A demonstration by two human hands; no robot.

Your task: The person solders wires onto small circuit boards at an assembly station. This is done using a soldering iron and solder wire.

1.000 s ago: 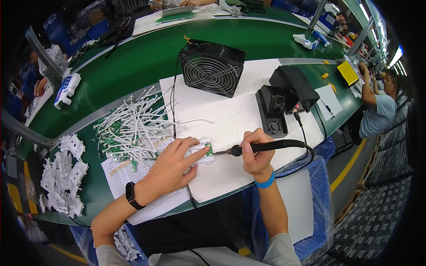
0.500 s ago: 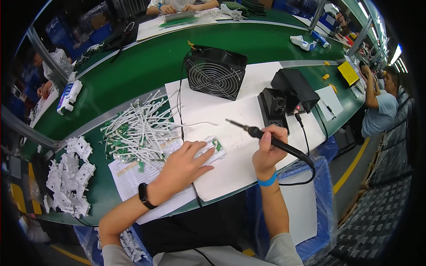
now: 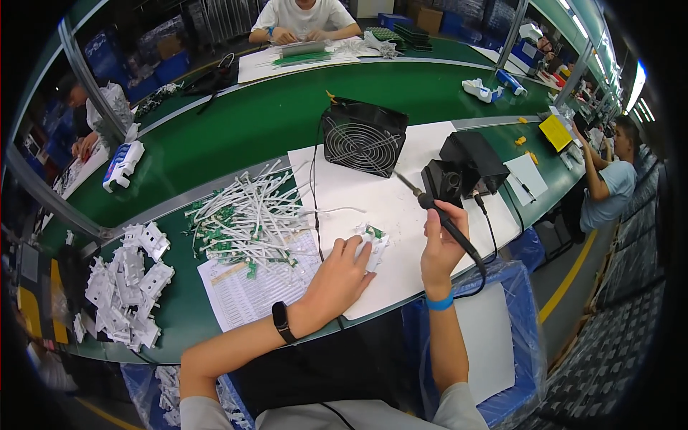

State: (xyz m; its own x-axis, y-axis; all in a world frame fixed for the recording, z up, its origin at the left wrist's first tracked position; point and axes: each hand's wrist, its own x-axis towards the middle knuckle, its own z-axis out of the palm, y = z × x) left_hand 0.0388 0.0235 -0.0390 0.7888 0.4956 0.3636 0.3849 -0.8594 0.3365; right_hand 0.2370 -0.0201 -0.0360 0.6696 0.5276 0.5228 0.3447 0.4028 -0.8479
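My left hand [image 3: 342, 274] lies over a white plastic part [image 3: 378, 252], fingers bent and pressing on it against the white sheet [image 3: 401, 276]. A small green circuit board [image 3: 374, 231] shows at the part's far end; the rest is partly hidden under the fingers. In my right hand [image 3: 443, 251] is a soldering iron [image 3: 456, 233], gripped by its black handle. Its metal tip points up and left, apart from the part and near the black fan's lower edge. Left of my left hand lies a heap of white cables with green boards [image 3: 247, 215].
A black fan [image 3: 364, 137] stands beyond my hands. The black iron holder [image 3: 442, 185] and power unit [image 3: 474, 161] are at right. White plastic parts [image 3: 129, 283] are piled at left; a printed sheet [image 3: 247, 290] lies nearby. Across the green belt [image 3: 251, 107] a person [image 3: 304, 21] works.
The whole view has shifted, so the bench appears farther right and lower. The soldering iron has tilted more steeply, its tip raised toward the fan. My left hand stays on the white part.
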